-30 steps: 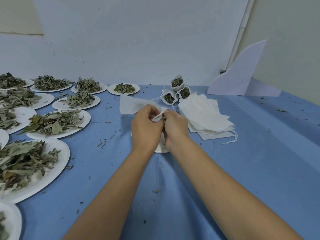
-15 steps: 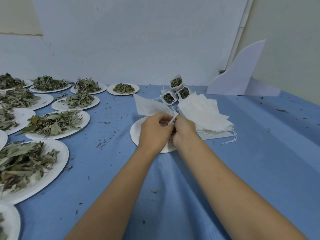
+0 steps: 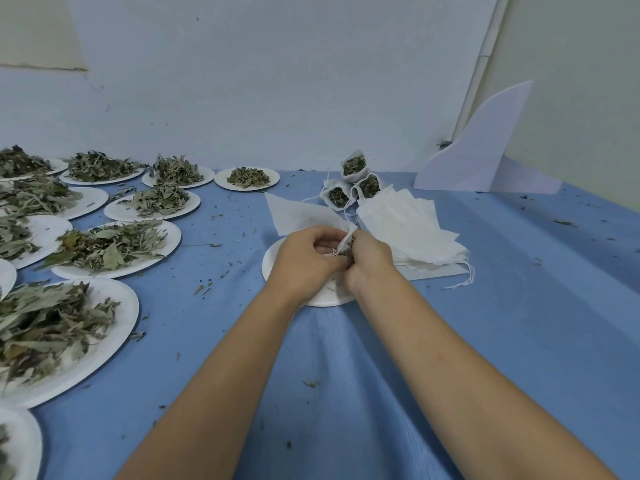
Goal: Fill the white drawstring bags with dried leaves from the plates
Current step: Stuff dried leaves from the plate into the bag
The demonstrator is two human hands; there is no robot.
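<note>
White drawstring bag (image 3: 298,216) is gripped at its mouth by a person's left hand (image 3: 304,258), fingers curled round the cloth, above a white plate (image 3: 272,263) at the centre of a blue-covered table (image 3: 519,306). The right hand (image 3: 367,261), fingers bunched, pinches dried leaves (image 3: 347,252) at the opening. Empty bags (image 3: 405,226) lie stacked just right; three filled bags (image 3: 353,166) stand farther back; heaped plates (image 3: 171,242) line the left.

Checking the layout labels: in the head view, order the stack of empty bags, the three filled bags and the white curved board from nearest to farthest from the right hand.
1. stack of empty bags, just right of the right hand.
2. three filled bags, farther back, straight beyond the hand.
3. white curved board, far back on the right.
</note>
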